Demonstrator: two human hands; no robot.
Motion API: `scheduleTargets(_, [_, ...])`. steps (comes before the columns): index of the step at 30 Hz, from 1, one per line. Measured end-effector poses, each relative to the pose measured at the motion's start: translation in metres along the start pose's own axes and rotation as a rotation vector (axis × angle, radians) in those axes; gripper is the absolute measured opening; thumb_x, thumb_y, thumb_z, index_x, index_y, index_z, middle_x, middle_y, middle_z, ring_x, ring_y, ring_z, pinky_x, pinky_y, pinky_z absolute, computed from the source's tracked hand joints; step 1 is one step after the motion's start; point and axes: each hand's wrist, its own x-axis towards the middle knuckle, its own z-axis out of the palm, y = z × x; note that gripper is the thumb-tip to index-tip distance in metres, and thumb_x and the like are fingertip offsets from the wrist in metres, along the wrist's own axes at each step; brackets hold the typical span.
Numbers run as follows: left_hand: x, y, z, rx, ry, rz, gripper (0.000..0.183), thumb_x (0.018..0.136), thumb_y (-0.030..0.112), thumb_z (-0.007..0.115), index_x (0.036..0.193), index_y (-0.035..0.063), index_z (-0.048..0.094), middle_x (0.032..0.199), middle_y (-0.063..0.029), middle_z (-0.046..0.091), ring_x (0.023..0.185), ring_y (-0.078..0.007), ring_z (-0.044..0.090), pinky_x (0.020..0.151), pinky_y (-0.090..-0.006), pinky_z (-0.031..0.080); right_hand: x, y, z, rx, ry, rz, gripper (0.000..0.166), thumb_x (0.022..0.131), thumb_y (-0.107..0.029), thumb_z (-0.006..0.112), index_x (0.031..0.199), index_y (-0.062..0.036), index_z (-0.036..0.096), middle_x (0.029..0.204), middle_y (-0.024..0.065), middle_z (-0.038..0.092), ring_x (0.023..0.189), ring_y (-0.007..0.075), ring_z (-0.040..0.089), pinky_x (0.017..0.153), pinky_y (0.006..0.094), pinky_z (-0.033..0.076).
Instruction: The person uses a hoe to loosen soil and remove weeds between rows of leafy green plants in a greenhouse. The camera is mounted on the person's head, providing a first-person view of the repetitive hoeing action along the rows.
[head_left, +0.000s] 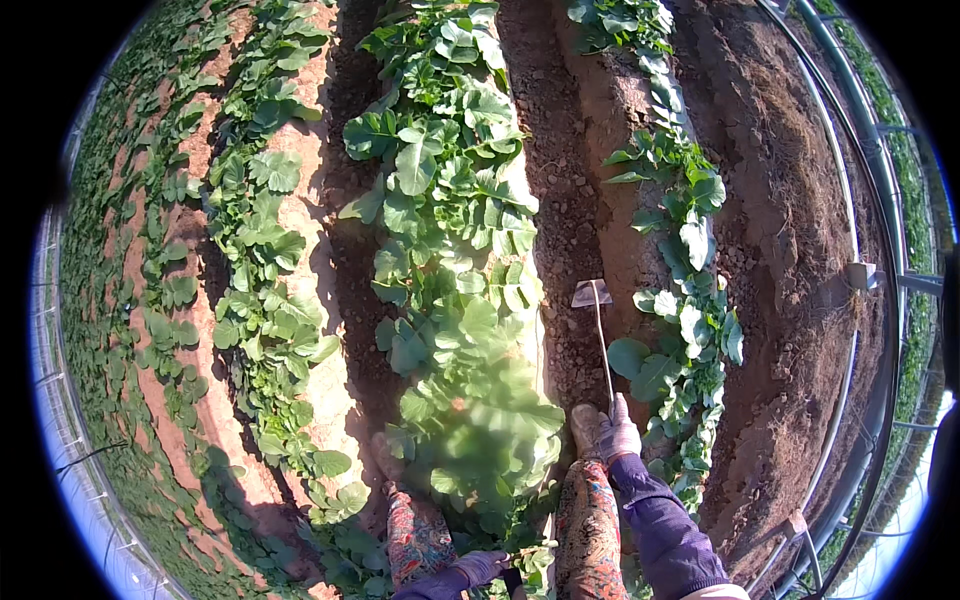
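Observation:
My right hand (621, 435), in a pale glove under a purple sleeve, grips a hand hoe. Its thin bent metal neck (602, 337) runs forward from my fist to a flat blade (591, 294), which is over the dirt furrow (555, 161). My gloved left hand (481, 568) is low at the bottom edge, beside my left knee. Close to its fingers are a pale stem (532, 553) and a dark strap-like piece (514, 582); whether it holds either is unclear. Between my legs grow broad-leaved green plants (480, 405), partly blurred.
My shoe (586, 427) stands in the furrow near the hoe. Another leafy row (694, 330) grows on the right, and more rows (274, 247) run on the left. Metal pipes (862, 135) and a pale block (862, 275) border the soil at far right.

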Motion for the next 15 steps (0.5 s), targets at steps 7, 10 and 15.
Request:
scheduleTargets(7, [-0.119,0.051,-0.036,0.258,0.591,0.038,0.024,0.074,0.020,0.047,0.092,0.0085,0.058,0.083,-0.0129,0.057,0.069,-0.0323,0.053,0.067,-0.0402,0.045,-0.007,-0.098,-0.060,0.505,-0.067,-0.095,0.031,0.071,-0.018,0.064,0.095,-0.0043,0.052,0.074,0.0036,0.056,0.066,0.0129,0.052,0.065,0.0269,0.044])
scheduleTargets(10, [-0.139,0.073,-0.051,0.320,0.808,0.016,0.025,0.077,0.023,0.045,0.092,0.0080,0.057,0.082,-0.0143,0.057,0.072,-0.0332,0.053,0.068,-0.0422,0.044,-0.033,-0.077,-0.101,0.591,-0.100,-0.088,0.029,0.074,-0.017,0.059,0.097,-0.0017,0.051,0.073,0.0025,0.055,0.063,0.0109,0.049,0.061,0.0263,0.043])
scheduleTargets(15, [-0.192,0.133,-0.057,0.294,1.085,-0.151,0.028,0.081,0.028,0.042,0.095,0.0070,0.055,0.089,-0.0171,0.055,0.082,-0.0353,0.051,0.074,-0.0446,0.040,-0.049,-0.031,-0.129,0.745,-0.134,-0.074,0.049,0.079,-0.018,0.053,0.123,-0.0051,0.034,0.095,0.0087,0.056,0.077,0.0136,0.053,0.072,0.0244,0.042])
